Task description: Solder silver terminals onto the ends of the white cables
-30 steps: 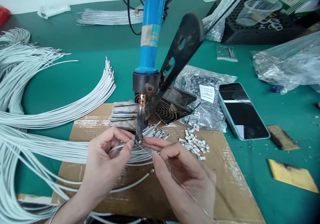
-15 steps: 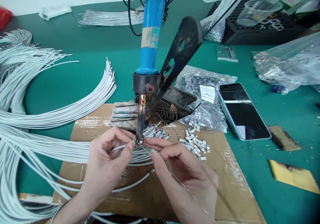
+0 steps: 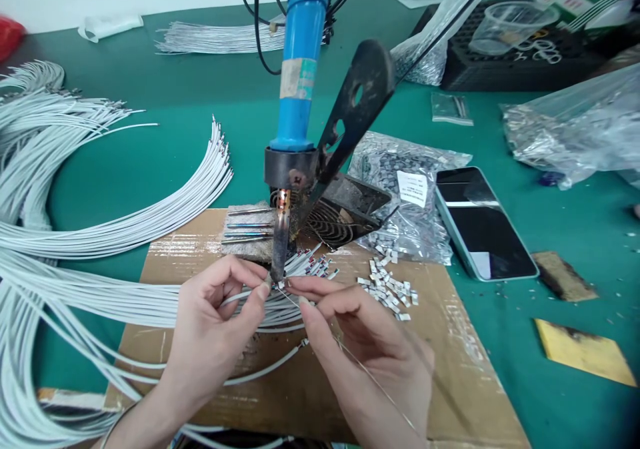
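Note:
A blue-handled soldering iron (image 3: pixel 302 49) hangs tip-down in a black metal holder (image 3: pixel 356 102). My left hand (image 3: pixel 215 329) is closed, pinching a white cable (image 3: pixel 234 298) near its end, just left of the iron's tip. My right hand (image 3: pixel 375 349) is closed with thumb and fingers on a thin solder wire (image 3: pixel 383 389), which runs up to the tip. A tiny white part (image 3: pixel 281 285) sits at the tip between my fingertips; I cannot tell which hand steadies it. Behind my fingers, a bundle of white cables (image 3: pixel 145 302) lies across the cardboard (image 3: pixel 475 395).
Small white pieces (image 3: pixel 387 285) lie scattered right of the hands. Beyond are a plastic bag of parts (image 3: pixel 400 215), a phone (image 3: pixel 487 225) and a yellow sponge (image 3: pixel 585 352). More cable bundles (image 3: pixel 165 219) curve on the left. A black crate (image 3: pixel 480 69) stands at the back right.
The view has shifted very slightly, so things on the right sit a little further left. Both hands keep their hold at the iron's tip, the right edging slightly left.

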`<state>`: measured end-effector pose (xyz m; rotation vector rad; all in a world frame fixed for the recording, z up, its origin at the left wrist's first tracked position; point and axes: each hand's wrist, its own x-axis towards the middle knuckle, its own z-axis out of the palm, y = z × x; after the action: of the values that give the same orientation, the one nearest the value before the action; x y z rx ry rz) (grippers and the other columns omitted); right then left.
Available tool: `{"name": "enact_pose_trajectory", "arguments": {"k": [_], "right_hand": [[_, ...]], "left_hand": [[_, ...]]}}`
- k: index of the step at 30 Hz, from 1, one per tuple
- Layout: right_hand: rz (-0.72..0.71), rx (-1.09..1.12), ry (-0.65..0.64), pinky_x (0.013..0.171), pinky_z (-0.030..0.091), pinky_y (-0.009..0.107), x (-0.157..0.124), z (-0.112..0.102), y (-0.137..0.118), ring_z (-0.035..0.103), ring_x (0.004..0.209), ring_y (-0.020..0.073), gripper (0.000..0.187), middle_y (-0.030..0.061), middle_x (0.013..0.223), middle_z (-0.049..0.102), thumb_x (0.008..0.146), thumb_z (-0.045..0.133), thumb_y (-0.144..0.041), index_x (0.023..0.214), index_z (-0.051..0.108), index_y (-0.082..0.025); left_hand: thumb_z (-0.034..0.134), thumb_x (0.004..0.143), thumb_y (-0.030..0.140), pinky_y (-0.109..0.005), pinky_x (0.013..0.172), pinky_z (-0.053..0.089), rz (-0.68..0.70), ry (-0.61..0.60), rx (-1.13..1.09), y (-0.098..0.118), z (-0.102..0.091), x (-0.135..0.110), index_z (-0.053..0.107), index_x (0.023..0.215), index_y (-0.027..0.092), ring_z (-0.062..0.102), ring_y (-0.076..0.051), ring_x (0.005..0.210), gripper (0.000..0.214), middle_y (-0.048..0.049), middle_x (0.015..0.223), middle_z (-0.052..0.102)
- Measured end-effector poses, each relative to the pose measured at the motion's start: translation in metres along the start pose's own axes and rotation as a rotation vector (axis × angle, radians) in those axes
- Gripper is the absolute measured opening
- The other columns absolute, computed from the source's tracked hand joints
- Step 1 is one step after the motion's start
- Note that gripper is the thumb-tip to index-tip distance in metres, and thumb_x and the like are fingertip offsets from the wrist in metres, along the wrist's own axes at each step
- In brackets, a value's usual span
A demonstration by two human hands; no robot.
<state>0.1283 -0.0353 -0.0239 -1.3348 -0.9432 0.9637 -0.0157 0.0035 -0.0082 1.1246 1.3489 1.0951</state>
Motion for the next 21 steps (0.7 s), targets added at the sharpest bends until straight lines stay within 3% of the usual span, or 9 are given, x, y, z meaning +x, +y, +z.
{"name": "enact_pose_trajectory", "arguments": {"k": [21], "right_hand": [[-0.027,-0.036,-0.014,0.086,0.058,0.023,0.0011,0.0001,0.0006,0.079,0.091,0.0130,0.020,-0.0042,0.099,0.083,0.091,0.073,-0.019,0.074,0.066,-0.025]], "left_hand": [[0.076,0.083,0.009,-0.008,0.067,0.053,0.010,-0.009,0.012,-0.0007,-0.0003,0.0004,0.071,0.072,0.019,0.072,-0.008,0.076,0.016,0.0009,0.082,0.075]]}}
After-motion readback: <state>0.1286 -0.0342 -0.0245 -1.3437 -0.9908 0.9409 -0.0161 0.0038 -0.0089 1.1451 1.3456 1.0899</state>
